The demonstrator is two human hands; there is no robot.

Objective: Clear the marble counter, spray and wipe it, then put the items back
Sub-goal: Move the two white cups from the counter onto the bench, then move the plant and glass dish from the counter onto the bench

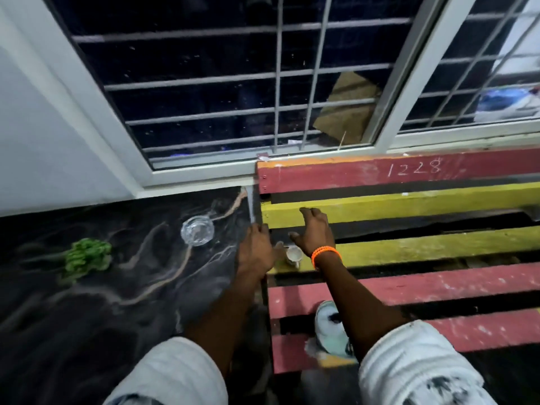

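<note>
The black marble counter (122,311) with pale veins fills the lower left. On it stand a clear glass dish (197,230) and a green leafy bunch (87,255). My left hand (255,249) is at the counter's right edge, fingers curled round a thin pale stick (250,206) that points up toward the window. My right hand (317,232), with an orange band on its wrist, hovers with fingers spread over a yellow slat. A small white cup (293,254) sits on the yellow slat just below and between both hands.
A bench of red and yellow wooden slats (423,249) with gaps between them abuts the counter on the right. A pale mint and white object (330,328) lies on a lower red slat, partly behind my right forearm. A barred window (233,83) runs along the back.
</note>
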